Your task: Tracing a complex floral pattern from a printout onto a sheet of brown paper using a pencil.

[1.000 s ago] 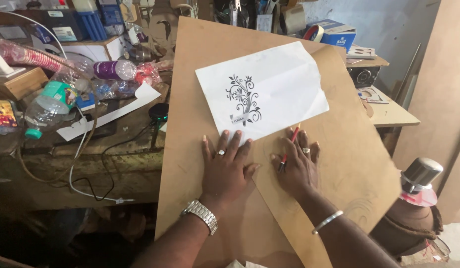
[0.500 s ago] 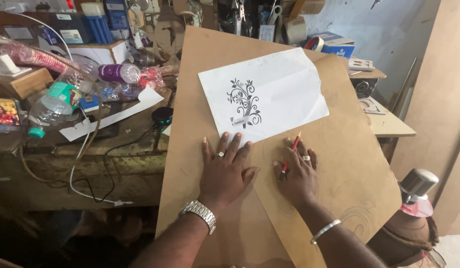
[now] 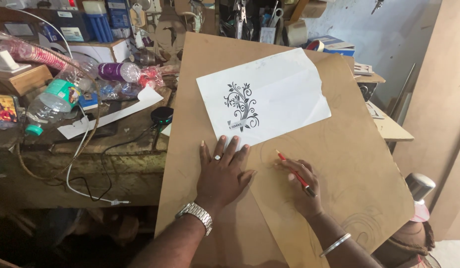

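Left hand (image 3: 222,171) lies flat, fingers spread, on the brown board (image 3: 339,164), fingertips just touching the lower edge of the white sheet (image 3: 274,94) with a black floral print; right hand (image 3: 302,186) is closed round a red pencil (image 3: 294,172), tip on the board. Versus 0.5 s ago, the pencil hand has shifted slightly down from the sheet. On the bench left of the board: clear bottle with green label (image 3: 59,97), purple-labelled bottle (image 3: 118,72).

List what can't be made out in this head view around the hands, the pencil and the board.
- Pencil tip: the red pencil is too thin to show whether it touches the brown board.
- Lines on the board near the right hand: too faint to read as a shape.
- Board surface under the left hand: covered by the palm.
- Board's lower edge: cut off by the frame and the forearms.
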